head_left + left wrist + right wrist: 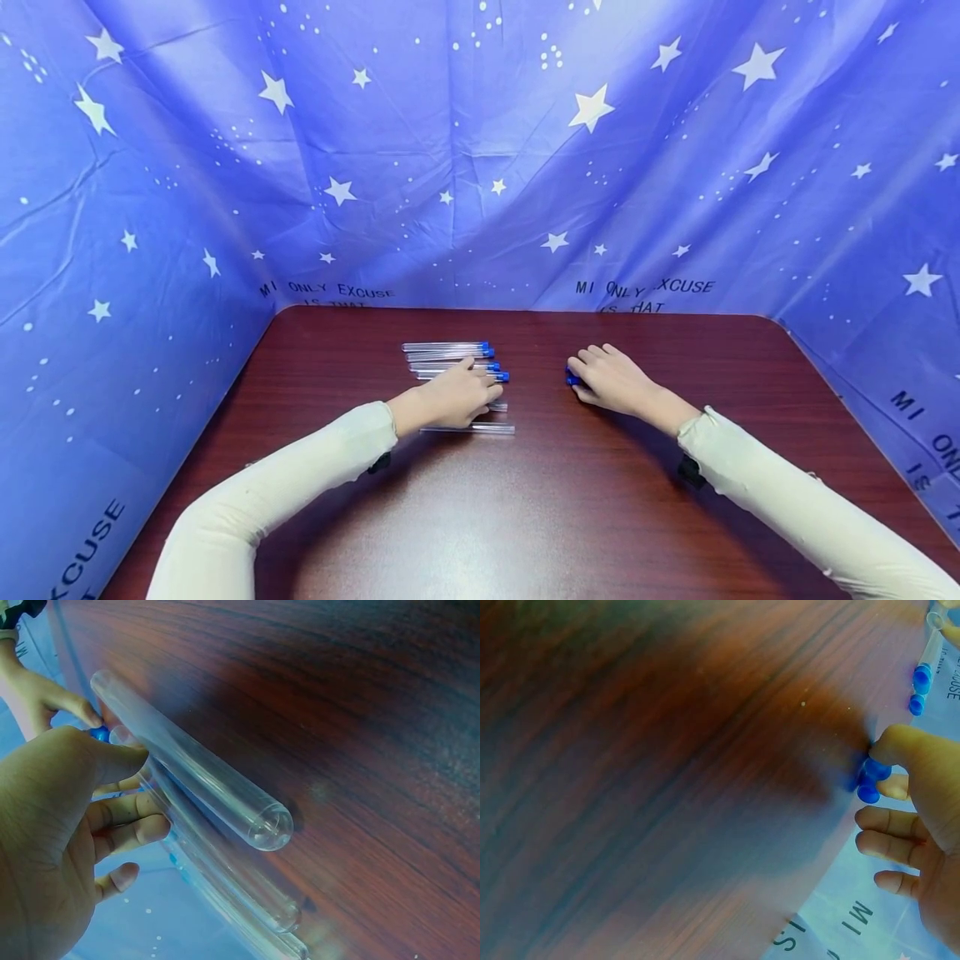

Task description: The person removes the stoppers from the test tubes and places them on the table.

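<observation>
My left hand point(456, 395) point(52, 825) is at the middle left of the table, thumb and forefinger pinching a clear tube point(217, 851) near its open end. Nearer the front edge lies another uncapped clear tube point(491, 428) point(199, 765), apart from the fingers. Beyond the hand, several clear tubes point(442, 347) with blue caps point(485, 345) point(922, 678) lie side by side. My right hand point(611, 379) point(937, 825), to their right, pinches a blue cap point(877, 768) between thumb and forefinger; a second blue cap point(868, 790) touches it.
The dark red-brown wooden table point(480, 517) has rounded far corners. A blue-purple cloth point(450, 150) with white stars and printed words hangs behind it and along both sides.
</observation>
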`<state>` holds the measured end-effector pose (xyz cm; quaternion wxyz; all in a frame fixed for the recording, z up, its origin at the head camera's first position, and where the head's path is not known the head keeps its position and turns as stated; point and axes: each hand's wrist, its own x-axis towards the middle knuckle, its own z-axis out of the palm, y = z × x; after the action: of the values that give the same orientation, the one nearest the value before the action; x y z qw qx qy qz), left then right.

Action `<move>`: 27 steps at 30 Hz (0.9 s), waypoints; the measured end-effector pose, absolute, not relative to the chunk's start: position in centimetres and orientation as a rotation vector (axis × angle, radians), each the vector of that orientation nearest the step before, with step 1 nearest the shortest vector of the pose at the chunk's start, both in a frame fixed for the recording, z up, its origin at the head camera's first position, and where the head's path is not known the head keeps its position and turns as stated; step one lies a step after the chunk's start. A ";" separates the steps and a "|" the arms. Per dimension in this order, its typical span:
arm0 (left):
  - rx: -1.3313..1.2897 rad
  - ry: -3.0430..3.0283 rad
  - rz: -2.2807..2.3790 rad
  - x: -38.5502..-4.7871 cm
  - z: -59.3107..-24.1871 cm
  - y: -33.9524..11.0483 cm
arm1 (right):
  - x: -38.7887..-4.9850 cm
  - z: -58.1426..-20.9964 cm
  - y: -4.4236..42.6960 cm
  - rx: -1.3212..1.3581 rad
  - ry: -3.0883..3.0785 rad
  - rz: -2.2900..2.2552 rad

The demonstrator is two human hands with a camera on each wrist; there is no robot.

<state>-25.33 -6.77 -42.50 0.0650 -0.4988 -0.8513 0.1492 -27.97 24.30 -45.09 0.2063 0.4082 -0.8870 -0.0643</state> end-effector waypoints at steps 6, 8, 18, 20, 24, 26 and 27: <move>-1.501 -2.594 0.451 -25.4 -42.6 -6.9 | -28.0 -45.1 24.3 1.144 -2.447 -0.175; -1.502 -2.604 0.446 -25.4 -42.6 -6.9 | -28.0 -45.0 24.2 1.142 -2.446 -0.178; -1.503 -2.606 0.417 -25.7 -42.9 -7.0 | -28.1 -45.0 24.1 1.136 -2.430 -0.167; -1.501 -2.617 0.416 -25.7 -42.9 -7.0 | -28.1 -45.0 24.0 1.139 -2.421 -0.159; -1.497 -2.628 0.408 -25.7 -42.9 -7.0 | -28.1 -44.9 24.0 1.142 -2.405 -0.157; -1.500 -2.626 0.400 -25.7 -43.0 -7.0 | -28.2 -45.0 24.1 1.145 -2.399 -0.156; -1.501 -2.624 0.399 -25.7 -43.0 -7.0 | -28.2 -45.0 24.1 1.145 -2.399 -0.158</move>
<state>-25.73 -7.05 -43.02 0.0464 -0.4917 -0.8597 0.1308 -28.18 24.06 -44.97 0.2372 0.4177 -0.8752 -0.0576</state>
